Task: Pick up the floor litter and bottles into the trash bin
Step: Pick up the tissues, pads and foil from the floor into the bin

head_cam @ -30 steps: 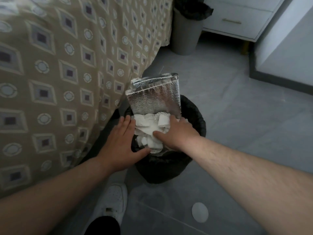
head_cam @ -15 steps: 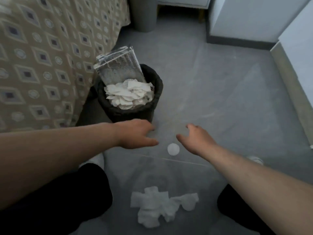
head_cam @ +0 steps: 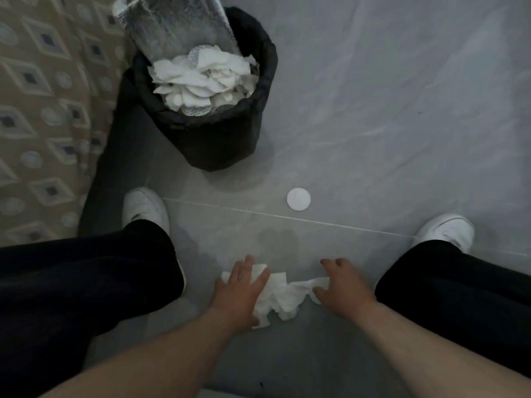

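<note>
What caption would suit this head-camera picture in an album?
Left hand and right hand touch crumpled tissue on the floor; a full black trash bin stands ahead.

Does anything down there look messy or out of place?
Yes. The trash bin is heaped to its rim with white tissue, and a silver foil bag sticks out of it, tilted. A crumpled tissue lies on the floor under the left hand and beside the right hand; a round white pad lies loose nearby.

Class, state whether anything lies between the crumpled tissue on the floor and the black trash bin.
Nothing blocks it. Only a flat white round pad lies on the floor between the crumpled tissue and the trash bin, whose top is already heaped.
</note>
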Demonstrator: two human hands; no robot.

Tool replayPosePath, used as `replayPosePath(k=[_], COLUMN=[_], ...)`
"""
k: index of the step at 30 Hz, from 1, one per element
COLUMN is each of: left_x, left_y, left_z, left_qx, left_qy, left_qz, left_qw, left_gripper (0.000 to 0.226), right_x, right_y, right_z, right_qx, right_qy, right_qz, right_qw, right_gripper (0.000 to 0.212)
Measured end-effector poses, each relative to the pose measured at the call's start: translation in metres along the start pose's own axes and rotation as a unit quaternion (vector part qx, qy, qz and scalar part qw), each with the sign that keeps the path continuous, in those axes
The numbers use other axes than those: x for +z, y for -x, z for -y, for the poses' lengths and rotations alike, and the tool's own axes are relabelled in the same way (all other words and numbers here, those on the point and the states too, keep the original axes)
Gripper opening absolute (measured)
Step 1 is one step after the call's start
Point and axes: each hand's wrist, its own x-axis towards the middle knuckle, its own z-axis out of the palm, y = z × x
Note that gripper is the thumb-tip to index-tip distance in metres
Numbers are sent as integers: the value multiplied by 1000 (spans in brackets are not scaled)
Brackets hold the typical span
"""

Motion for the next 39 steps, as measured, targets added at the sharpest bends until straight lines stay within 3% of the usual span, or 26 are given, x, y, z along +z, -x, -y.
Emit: replayPosePath(k=[6, 9, 11, 15, 19, 22, 25, 28, 34, 39], left_x=[17, 16, 15, -1, -31, -65, -107, -164, -300, -342], left_y=[-7, -16, -26, -37, -46, -50, -50, -38, 34, 56], left_z=[-12, -10, -7, 2, 16, 30, 44, 50, 56, 98], left_qx=[23, 42, 62, 58, 33, 23, 23, 52, 95, 66], left_qy=[-109, -135, -101, -30, 69, 129, 149, 113, 60, 157], left_qz=[-7, -28, -78, -64, -71, -99, -147, -188, -296, -408], left_qw=[994, 990, 990, 996, 995, 986, 978, 974, 949, 897], left_gripper=[65, 64, 59, 39, 37, 31, 26, 29, 27, 12], right_x=[27, 36, 39, 39, 27, 12, -15, -62, -183, -254], right_y=[1, 3, 3, -4, -14, -20, -24, -21, -3, 0], right_z=[-4, -7, -11, -15, -18, -17, -16, -4, 55, 116], right_qx=[-83, -96, -96, -98, -75, -57, -39, -26, -61, -99], right_qy=[53, 85, 93, 121, 140, 46, -24, -98, -309, -405], right_qz=[44, 37, 24, 3, 35, 66, 73, 47, -23, -72], right_qw=[994, 991, 991, 988, 987, 995, 996, 994, 949, 906], right_gripper=[55, 46, 43, 33, 36, 13, 31, 28, 15, 11])
